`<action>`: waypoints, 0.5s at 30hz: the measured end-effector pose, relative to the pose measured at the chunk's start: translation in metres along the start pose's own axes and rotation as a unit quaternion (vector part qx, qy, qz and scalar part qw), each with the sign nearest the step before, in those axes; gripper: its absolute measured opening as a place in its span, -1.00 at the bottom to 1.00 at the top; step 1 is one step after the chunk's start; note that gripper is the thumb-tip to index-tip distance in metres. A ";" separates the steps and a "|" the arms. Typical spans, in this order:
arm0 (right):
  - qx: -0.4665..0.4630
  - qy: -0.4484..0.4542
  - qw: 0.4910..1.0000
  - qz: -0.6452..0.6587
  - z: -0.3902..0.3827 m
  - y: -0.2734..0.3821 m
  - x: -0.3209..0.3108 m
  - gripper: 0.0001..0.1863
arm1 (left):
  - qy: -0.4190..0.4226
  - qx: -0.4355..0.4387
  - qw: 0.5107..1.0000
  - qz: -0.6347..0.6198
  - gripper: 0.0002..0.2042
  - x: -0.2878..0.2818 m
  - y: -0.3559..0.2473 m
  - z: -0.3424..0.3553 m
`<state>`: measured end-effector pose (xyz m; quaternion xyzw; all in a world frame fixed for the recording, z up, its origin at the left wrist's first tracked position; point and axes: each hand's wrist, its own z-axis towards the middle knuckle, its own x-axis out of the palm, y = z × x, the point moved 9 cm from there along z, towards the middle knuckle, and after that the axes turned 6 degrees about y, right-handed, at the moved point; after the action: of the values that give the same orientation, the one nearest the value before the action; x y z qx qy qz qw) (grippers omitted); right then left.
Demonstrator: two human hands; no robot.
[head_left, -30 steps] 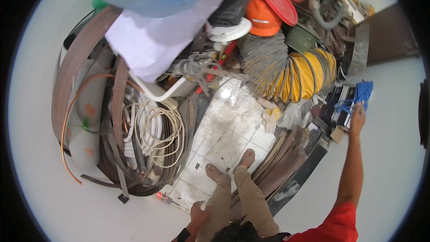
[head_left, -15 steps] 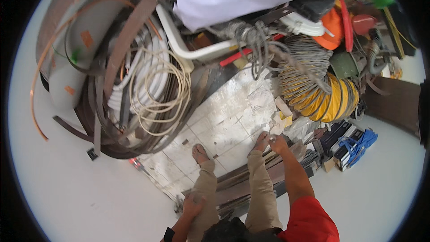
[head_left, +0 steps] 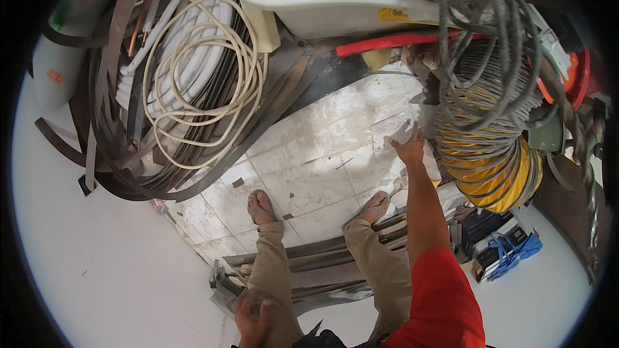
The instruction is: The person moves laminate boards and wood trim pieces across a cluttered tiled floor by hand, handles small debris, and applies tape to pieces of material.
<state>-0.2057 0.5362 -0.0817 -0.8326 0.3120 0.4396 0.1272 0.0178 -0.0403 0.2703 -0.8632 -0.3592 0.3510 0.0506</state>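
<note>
My right hand (head_left: 408, 145) is stretched forward over the tiled floor (head_left: 293, 154) with thumb and fingers apart, just left of the yellow-and-grey flexible duct (head_left: 483, 174) and below hanging loops of grey cable (head_left: 490, 109). Pale debris lies behind its fingertips; I cannot tell whether they touch it. My left hand (head_left: 251, 316) rests low by my left trouser leg (head_left: 276, 283), its thumb and slightly bent fingers apart, nothing visible in it. My sandalled feet stand on the dusty tiles.
Coiled white pipe (head_left: 193, 71), cream cable (head_left: 164, 129) and brown strips crowd the upper left. A white plastic piece (head_left: 335, 6) and a red bar (head_left: 371, 45) lie at the top. Flat strips (head_left: 303, 267) lie by my legs, with blue straps (head_left: 516, 254) on dark boxes at right.
My right hand has left the blue straps and now reaches forward beside the duct. The view has shifted, bringing the cable loops and pipe coil higher and showing more floor.
</note>
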 end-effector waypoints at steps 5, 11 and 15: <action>-0.005 0.060 0.995 -0.075 -0.010 0.041 0.021 0.31 | -0.003 -0.053 0.998 0.022 -0.55 -0.002 -0.011 -0.003; -0.028 0.024 0.997 -0.070 -0.043 0.044 -0.001 -0.16 | 0.004 0.003 1.000 0.005 -0.53 0.008 -0.003 -0.003; -0.148 -0.072 0.958 0.234 -0.108 0.047 -0.051 -0.65 | 0.024 -0.013 0.997 0.071 -0.50 0.013 0.003 -0.005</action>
<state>-0.1861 0.4688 0.0257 -0.7120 0.4194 0.5571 -0.0821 0.0289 -0.0327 0.2655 -0.8953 -0.3007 0.3279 0.0230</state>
